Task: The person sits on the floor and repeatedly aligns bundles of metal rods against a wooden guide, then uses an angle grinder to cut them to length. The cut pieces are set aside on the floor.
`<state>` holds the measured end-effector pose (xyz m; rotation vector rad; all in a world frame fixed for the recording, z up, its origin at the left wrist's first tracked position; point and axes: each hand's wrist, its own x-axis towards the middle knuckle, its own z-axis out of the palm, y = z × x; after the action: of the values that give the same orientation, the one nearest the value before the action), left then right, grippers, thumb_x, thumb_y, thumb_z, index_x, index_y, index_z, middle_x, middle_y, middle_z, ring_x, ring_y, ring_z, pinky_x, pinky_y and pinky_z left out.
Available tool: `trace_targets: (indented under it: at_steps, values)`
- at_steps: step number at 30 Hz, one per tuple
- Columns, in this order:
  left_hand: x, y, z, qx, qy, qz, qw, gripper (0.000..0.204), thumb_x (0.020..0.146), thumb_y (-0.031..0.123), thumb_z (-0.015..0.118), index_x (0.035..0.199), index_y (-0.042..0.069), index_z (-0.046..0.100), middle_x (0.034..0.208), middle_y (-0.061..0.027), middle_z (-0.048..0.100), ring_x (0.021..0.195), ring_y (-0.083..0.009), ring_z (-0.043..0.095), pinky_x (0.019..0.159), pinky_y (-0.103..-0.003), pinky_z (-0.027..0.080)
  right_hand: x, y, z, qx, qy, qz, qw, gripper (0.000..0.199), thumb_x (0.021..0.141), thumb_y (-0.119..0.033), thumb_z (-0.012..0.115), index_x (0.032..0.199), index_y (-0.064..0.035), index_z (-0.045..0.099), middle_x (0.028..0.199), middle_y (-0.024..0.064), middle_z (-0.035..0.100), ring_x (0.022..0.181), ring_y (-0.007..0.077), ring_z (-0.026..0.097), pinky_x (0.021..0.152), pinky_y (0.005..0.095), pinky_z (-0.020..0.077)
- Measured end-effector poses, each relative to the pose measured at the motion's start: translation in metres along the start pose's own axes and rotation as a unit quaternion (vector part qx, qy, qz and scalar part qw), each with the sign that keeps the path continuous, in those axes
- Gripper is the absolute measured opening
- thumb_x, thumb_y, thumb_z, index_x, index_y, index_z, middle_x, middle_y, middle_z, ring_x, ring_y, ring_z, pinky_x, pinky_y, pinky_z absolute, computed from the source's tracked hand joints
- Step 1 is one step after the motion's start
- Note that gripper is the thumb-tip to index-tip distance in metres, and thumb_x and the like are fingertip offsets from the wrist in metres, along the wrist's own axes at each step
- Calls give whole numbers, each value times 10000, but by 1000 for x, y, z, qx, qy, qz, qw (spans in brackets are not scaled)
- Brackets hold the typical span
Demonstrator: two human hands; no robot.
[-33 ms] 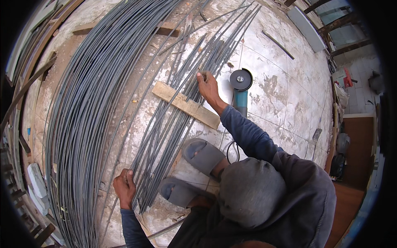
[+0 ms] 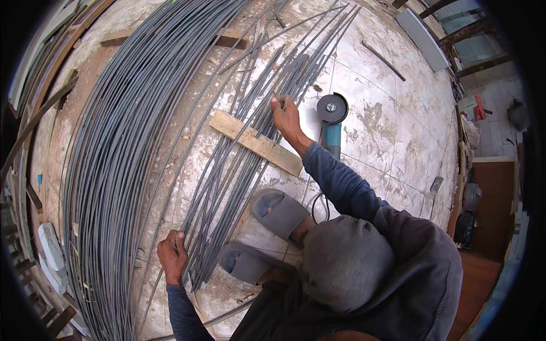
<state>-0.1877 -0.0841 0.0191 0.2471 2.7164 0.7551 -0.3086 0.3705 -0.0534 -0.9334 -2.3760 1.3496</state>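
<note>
My left hand [image 2: 172, 257] is closed around a thin dark steel rod near the lower end of a loose bunch of cut rods [image 2: 213, 210]. Farther up, my right hand [image 2: 289, 120] is closed with thumb and fingers pinched on a rod above the same bunch. Between the hands, a wooden block [image 2: 276, 156] lies crosswise, with rods passing over it. An angle grinder [image 2: 331, 133] with a dark cutting disc rests on the floor just right of my right hand. My fingers partly hide the gripped rod.
A large bundle of long curved steel rods [image 2: 125, 136] fills the left side, resting across a timber [image 2: 230, 38]. My sandalled feet [image 2: 278, 213] stand beside the cut rods. A short dark bar [image 2: 382, 60] lies on the tiled floor at upper right. Planks line the left edge.
</note>
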Motion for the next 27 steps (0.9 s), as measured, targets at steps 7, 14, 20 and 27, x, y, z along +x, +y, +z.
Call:
trace_targets:
  at_steps: [7, 14, 20, 27]
  values:
    - [12, -39, 56, 16, 15, -13, 1000, 361, 1008, 333, 498, 856, 32, 626, 653, -250, 597, 669, -465, 607, 612, -523, 435, -27, 6, -1, 17, -21, 62, 998, 330, 938, -304, 640, 1057, -9, 555, 885, 157, 649, 854, 300, 646, 780, 429, 482]
    - [25, -33, 40, 1, -35, -14, 999, 393, 1009, 356, 504, 852, 14, 616, 646, -235, 588, 640, -462, 589, 604, -503, 433, 11, 43, 21, 50, -3, 81, 995, 441, 929, -284, 664, 1163, 58, 513, 996, 217, 641, 1001, 322, 636, 873, 396, 482]
    - [23, -32, 45, -20, -35, -14, 999, 401, 1020, 352, 479, 827, 19, 592, 637, -214, 580, 646, -449, 591, 593, -499, 429, 21, 4, 16, 250, -49, 204, 945, 603, 1009, -103, 535, 1468, 58, 179, 902, 127, 641, 729, 208, 675, 542, 319, 532]
    - [21, -36, 51, -22, -27, -1, 999, 385, 1023, 339, 473, 818, 32, 581, 636, -206, 586, 646, -447, 591, 583, -494, 429, 5, 10, 18, 275, -86, 137, 948, 586, 1012, -57, 498, 1494, 54, 184, 864, 113, 645, 728, 205, 676, 551, 293, 536]
